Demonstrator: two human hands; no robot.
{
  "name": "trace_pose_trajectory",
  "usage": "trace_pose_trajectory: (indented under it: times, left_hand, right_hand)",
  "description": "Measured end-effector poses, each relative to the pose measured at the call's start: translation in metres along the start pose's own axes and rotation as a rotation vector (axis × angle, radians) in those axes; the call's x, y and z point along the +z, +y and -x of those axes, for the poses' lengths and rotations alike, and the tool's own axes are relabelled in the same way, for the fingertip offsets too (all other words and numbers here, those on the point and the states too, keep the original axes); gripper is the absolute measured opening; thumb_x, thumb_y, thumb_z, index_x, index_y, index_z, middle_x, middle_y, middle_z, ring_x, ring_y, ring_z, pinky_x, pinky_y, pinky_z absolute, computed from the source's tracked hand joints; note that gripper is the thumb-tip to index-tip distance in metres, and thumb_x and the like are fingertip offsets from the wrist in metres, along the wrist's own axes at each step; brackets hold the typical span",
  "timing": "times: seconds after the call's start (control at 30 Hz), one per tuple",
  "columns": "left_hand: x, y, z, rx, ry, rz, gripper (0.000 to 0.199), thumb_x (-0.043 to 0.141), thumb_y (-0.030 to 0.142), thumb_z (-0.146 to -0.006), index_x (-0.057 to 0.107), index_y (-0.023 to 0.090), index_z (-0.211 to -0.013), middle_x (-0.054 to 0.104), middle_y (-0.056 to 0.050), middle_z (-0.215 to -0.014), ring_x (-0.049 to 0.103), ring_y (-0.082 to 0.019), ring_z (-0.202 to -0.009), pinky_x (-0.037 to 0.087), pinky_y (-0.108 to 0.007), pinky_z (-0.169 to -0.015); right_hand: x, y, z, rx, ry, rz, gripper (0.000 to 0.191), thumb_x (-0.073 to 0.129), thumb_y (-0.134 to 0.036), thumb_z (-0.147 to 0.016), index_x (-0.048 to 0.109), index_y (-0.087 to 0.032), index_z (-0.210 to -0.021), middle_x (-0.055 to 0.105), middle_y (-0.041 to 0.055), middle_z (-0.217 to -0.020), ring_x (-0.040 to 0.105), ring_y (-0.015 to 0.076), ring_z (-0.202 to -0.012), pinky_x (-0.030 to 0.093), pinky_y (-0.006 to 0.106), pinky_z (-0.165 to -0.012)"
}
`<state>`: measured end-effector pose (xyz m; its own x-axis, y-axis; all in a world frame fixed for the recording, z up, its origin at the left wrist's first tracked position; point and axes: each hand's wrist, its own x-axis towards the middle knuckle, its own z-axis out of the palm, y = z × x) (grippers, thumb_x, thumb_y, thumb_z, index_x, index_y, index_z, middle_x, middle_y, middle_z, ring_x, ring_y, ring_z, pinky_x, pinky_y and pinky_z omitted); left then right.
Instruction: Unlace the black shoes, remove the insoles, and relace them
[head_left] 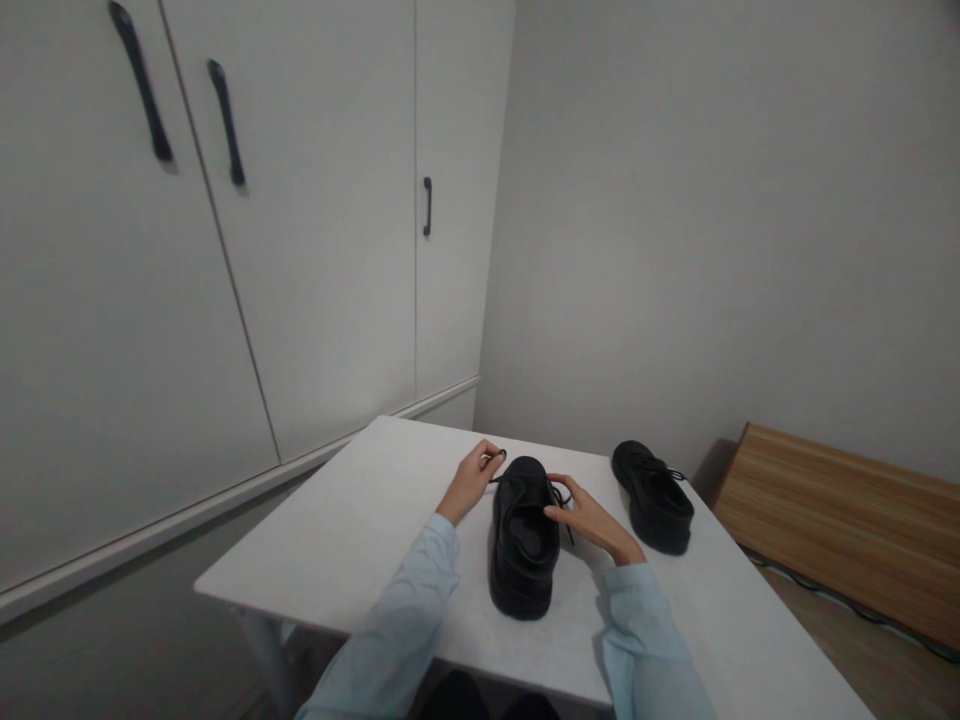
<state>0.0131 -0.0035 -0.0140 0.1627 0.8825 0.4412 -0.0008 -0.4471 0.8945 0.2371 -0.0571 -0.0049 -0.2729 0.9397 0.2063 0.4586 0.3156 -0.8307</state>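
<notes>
A black lace-up shoe [525, 575] stands upright on the white table in front of me, toe pointing away and its opening facing up. My left hand [472, 480] is just left of the toe, fingertips pinched on a black shoelace [495, 480] that runs out from the shoe. On the other side, my right hand [589, 515] grips the shoe's right edge, the thumb at the opening and a finger by the laces. A loose lace end hangs beside that hand. The second black shoe [660, 510] rests farther right, its laces on top.
The white table [337, 540] reaches toward the corner of the room. White cabinets [330, 220] with dark handles line the left, and a grey wall [712, 200] rises behind. Past the table's right edge is a wood-grain panel [840, 520], with a cable along its lower edge.
</notes>
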Motion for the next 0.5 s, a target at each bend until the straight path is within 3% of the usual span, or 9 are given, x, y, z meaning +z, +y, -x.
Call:
trace_pose_trajectory:
  times: [0.17,0.27,0.5]
  left_hand:
    - [0.000,-0.005,0.005,0.073,-0.119,-0.256,0.008,0.062,0.024,-0.077,0.058,0.018,-0.082,0.061,-0.001,-0.080,0.056,-0.015,-0.076,0.042,-0.024,-0.070]
    - [0.000,-0.008,0.006,0.055,-0.148,-0.290,0.016,0.063,0.018,-0.076,0.058,0.018,-0.091,0.063,-0.003,-0.087,0.059,-0.017,-0.084,0.044,-0.026,-0.075]
    - [-0.005,-0.012,0.004,0.115,-0.188,-0.564,0.012,0.061,0.012,-0.077,0.064,0.017,-0.088,0.060,-0.005,-0.088,0.057,-0.019,-0.088,0.043,-0.030,-0.083]
  right_hand:
    - [0.001,0.006,-0.002,0.034,0.013,0.015,0.063,0.067,-0.050,-0.068,0.051,-0.020,-0.121,0.055,0.0123,-0.128,0.048,0.0287,-0.122,0.032,0.046,-0.106]
    - [0.001,0.009,-0.003,0.036,-0.003,0.011,0.068,0.067,-0.053,-0.066,0.050,-0.018,-0.122,0.054,0.0137,-0.129,0.046,0.0295,-0.123,0.032,0.045,-0.106]
    - [0.000,0.012,-0.003,0.018,-0.004,0.009,0.069,0.066,-0.055,-0.067,0.050,-0.018,-0.123,0.053,0.0146,-0.129,0.047,0.0303,-0.121,0.032,0.046,-0.106]
